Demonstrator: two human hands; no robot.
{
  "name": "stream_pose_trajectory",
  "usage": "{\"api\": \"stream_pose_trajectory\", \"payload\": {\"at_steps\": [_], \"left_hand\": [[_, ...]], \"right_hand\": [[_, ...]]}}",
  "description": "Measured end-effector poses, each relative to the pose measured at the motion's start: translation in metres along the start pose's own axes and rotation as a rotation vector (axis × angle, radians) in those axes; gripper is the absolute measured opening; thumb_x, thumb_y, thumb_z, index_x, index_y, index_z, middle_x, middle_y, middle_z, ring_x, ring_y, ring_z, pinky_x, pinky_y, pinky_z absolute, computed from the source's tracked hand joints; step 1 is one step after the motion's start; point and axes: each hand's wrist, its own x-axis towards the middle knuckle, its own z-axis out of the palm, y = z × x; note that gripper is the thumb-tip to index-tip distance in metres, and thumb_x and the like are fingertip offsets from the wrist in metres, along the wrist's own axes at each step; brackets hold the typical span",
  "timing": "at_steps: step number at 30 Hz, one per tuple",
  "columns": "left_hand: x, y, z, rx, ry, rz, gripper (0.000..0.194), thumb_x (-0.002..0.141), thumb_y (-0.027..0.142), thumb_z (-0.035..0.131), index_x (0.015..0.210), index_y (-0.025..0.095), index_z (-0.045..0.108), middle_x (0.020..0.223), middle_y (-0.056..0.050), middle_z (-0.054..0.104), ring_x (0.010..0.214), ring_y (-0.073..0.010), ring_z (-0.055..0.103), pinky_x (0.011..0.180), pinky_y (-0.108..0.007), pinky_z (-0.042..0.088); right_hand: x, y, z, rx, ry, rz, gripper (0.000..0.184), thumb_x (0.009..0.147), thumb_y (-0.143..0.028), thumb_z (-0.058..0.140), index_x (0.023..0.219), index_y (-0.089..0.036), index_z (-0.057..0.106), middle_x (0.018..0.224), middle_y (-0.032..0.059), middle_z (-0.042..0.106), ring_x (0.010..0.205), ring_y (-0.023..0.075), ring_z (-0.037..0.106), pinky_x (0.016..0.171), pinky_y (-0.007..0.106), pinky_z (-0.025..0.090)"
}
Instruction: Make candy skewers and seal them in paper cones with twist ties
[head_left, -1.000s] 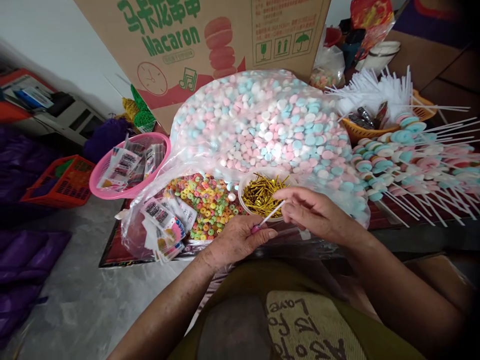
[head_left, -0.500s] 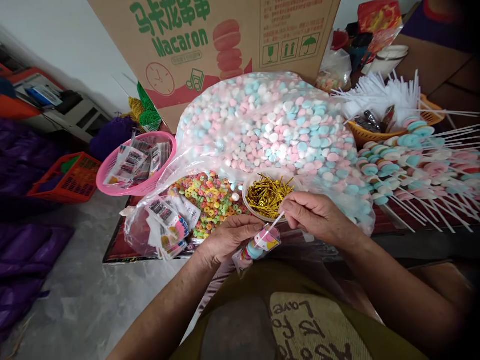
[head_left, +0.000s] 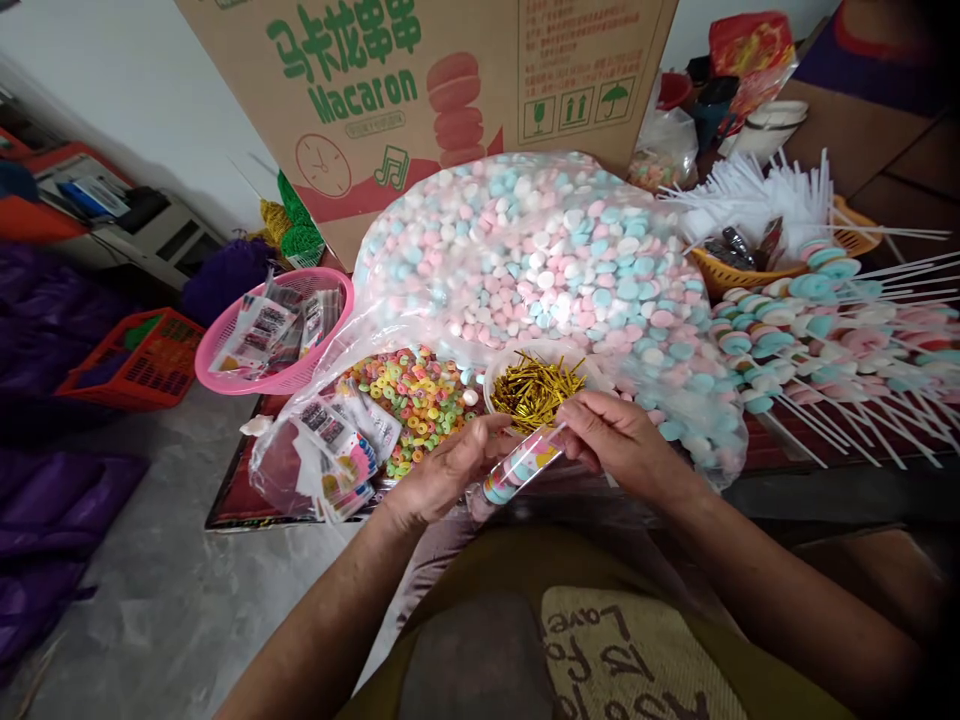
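A marshmallow skewer (head_left: 517,470) in a clear printed plastic bag lies tilted in front of my body, its pastel candies showing through. My right hand (head_left: 619,440) pinches its upper end, where the bag's mouth gathers round the stick. Alongside the bag, my left hand (head_left: 457,465) has its fingers stretched out and apart, gripping nothing. The fingertips point toward gold twist ties (head_left: 536,390) in a white bowl (head_left: 592,370) just beyond both hands.
Behind the bowl spreads a large bag of pastel marshmallows (head_left: 540,250), with a Macaron carton (head_left: 480,80) behind it. Ring candies (head_left: 420,410), printed bags (head_left: 337,440) and a pink basket (head_left: 277,380) are left. Finished skewers (head_left: 832,340) and white sticks (head_left: 757,200) lie right.
My left hand has let go of the bag and its fingers have opened. The bag now stretches straight along the skewer, and my right hand has closed over its upper end.
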Motion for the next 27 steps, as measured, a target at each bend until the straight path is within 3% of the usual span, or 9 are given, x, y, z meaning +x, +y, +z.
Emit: {"api": "stream_pose_trajectory", "payload": {"at_steps": [2,4,9,11,14,19,23,25,27], "left_hand": [[-0.006,0.008,-0.004,0.09,-0.175,-0.105,0.062,0.072,0.065,0.06,0.109,0.015,0.062,0.096,-0.011,0.068,0.073,-0.0174,0.062,0.06,-0.024,0.044],[-0.01,0.009,0.0,0.132,-0.198,-0.189,0.052,0.074,0.06,0.06,0.093,0.012,0.065,0.085,-0.011,0.068,0.062,-0.0146,0.06,0.052,-0.022,0.041],[-0.008,-0.002,0.02,0.128,0.079,-0.152,0.042,0.081,0.058,0.05,0.076,0.016,0.055,0.066,-0.002,0.059,0.048,-0.0103,0.051,0.043,-0.02,0.033],[-0.006,-0.005,0.025,0.33,0.192,-0.016,0.04,0.082,0.056,0.05,0.07,0.017,0.053,0.062,0.0,0.054,0.052,-0.0105,0.047,0.048,-0.021,0.035],[-0.006,-0.005,0.025,0.584,0.297,0.179,0.037,0.085,0.05,0.048,0.068,0.018,0.055,0.062,0.0,0.052,0.056,-0.0112,0.044,0.056,-0.022,0.037],[-0.012,-0.001,0.021,0.498,-0.03,-0.013,0.036,0.087,0.05,0.044,0.094,0.018,0.06,0.062,0.002,0.056,0.04,-0.0082,0.043,0.043,-0.02,0.032],[-0.01,0.003,0.017,0.519,-0.057,-0.122,0.03,0.084,0.045,0.05,0.092,0.02,0.064,0.057,0.004,0.054,0.038,-0.009,0.045,0.041,-0.02,0.031],[-0.008,0.006,0.014,0.541,0.017,-0.124,0.022,0.081,0.037,0.053,0.077,0.019,0.066,0.055,0.003,0.054,0.045,-0.0111,0.048,0.046,-0.021,0.034],[-0.006,0.009,0.011,0.536,0.033,-0.117,0.021,0.077,0.032,0.056,0.062,0.019,0.064,0.054,0.002,0.055,0.051,-0.0131,0.05,0.05,-0.022,0.037]], "right_hand": [[0.001,-0.001,-0.002,0.119,-0.007,0.072,0.041,0.088,-0.05,0.043,0.06,-0.02,0.042,0.054,-0.0029,0.05,0.042,0.0077,0.041,0.042,0.022,0.031],[0.001,0.0,-0.001,0.163,-0.022,0.101,0.041,0.086,-0.051,0.046,0.062,-0.019,0.043,0.054,-0.0033,0.05,0.041,0.007,0.041,0.041,0.021,0.031],[-0.006,0.007,0.004,0.231,-0.145,0.098,0.037,0.081,-0.053,0.054,0.092,-0.017,0.054,0.065,-0.0025,0.057,0.047,0.008,0.045,0.046,0.021,0.036],[-0.011,0.012,0.009,0.183,-0.235,0.103,0.033,0.077,-0.048,0.061,0.087,-0.017,0.056,0.07,-0.0012,0.059,0.054,0.0094,0.049,0.05,0.022,0.039],[-0.016,0.019,0.023,0.062,-0.169,0.132,0.028,0.082,-0.042,0.055,0.069,-0.017,0.053,0.055,-0.0031,0.053,0.05,0.0098,0.047,0.048,0.022,0.037],[-0.015,0.016,0.036,0.005,-0.08,0.165,0.026,0.088,-0.039,0.045,0.071,-0.02,0.05,0.045,-0.0055,0.048,0.04,0.0105,0.046,0.042,0.022,0.037],[-0.009,0.0,0.02,-0.325,-0.009,-0.06,0.028,0.087,-0.032,0.046,0.063,-0.02,0.05,0.049,-0.0023,0.052,0.044,0.0108,0.048,0.044,0.023,0.038],[-0.007,-0.006,0.009,-0.591,0.175,-0.329,0.024,0.089,-0.025,0.043,0.071,-0.018,0.057,0.062,0.0031,0.061,0.06,0.0149,0.056,0.058,0.027,0.044],[-0.009,-0.008,0.005,-0.836,0.154,-0.656,0.024,0.09,-0.019,0.038,0.092,-0.016,0.062,0.087,0.0099,0.068,0.088,0.022,0.058,0.081,0.038,0.044]]}}
